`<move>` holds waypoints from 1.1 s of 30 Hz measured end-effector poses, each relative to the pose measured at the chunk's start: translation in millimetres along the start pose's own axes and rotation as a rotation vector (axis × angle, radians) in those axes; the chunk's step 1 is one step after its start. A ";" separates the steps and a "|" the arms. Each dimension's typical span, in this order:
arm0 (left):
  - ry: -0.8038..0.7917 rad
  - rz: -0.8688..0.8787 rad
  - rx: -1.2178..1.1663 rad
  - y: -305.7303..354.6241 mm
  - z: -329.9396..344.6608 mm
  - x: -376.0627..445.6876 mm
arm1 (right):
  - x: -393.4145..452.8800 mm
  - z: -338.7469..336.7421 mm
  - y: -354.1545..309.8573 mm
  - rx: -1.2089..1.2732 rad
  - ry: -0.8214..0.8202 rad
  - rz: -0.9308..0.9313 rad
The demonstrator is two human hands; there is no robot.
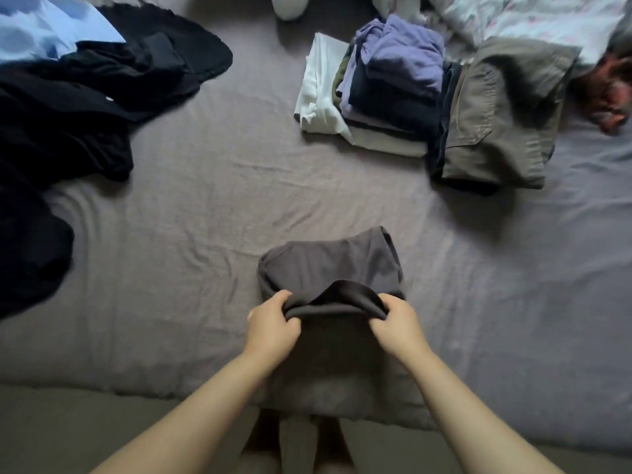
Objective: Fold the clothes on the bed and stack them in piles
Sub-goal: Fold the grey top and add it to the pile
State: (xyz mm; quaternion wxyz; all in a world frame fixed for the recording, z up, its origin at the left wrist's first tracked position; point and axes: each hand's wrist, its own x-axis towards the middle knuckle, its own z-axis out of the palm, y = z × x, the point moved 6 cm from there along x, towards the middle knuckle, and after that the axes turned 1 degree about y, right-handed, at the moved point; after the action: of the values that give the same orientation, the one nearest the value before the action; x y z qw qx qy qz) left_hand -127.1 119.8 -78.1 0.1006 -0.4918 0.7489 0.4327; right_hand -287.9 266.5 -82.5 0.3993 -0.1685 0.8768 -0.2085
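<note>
Head view. Bed with a wrinkled grey-mauve sheet (pixel 191 206) fills the frame; its near edge runs along the bottom, floor below it.

Dark grey soft cotton garment (pixel 328 268) lies at the middle of the near edge, partly folded, its lower part draped over the edge. The near fold is raised off the sheet.

Left hand (pixel 272 325) grips the left end of the raised fold, fingers curled under the cloth, thumb on top. Right hand (pixel 396 323) grips the right end the same way, fingers closed on the fabric. Both forearms bare, reaching in from the bottom.

Unfolded heap of black clothes (pixel 85 107) sprawls along the left edge, up to the far left corner. A pale blue shirt (pixel 44 29) lies on top of that heap at the far left corner.

Folded stack with a lavender top piece over dark and white layers (pixel 386 83) sits toward the far right. Folded olive-brown trousers (pixel 496 118) touch its right side, on a dark item.

Floral white bedding (pixel 533 18) bunches at the far right corner. A blurred reddish-dark item (pixel 608 94) lies at the right edge; cannot tell what it is.
</note>
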 end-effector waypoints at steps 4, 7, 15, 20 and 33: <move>-0.108 -0.312 -0.589 4.2 8.6 11.1 | 11.4 1.0 -8.6 0.359 -0.039 0.062; -0.176 -0.285 -0.693 17.2 3.9 17.4 | 16.4 -5.9 -22.8 0.371 -0.190 0.069; -0.184 -0.126 0.032 19.2 -19.6 39.4 | 27.5 -46.0 -32.7 -0.229 -0.185 -0.059; -0.369 -0.203 -0.659 36.8 -19.7 38.0 | 17.6 -52.8 -39.1 0.638 -0.363 0.034; -0.657 -0.463 -1.331 59.0 -17.1 26.0 | 8.1 -58.8 -51.3 0.810 -0.606 0.279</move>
State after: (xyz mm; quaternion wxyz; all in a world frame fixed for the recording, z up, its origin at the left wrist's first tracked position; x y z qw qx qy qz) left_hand -184.0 98.6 -50.4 0.0888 -0.4391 0.1414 0.8828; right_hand -331.6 232.4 -27.0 0.6921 0.0650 0.5852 -0.4174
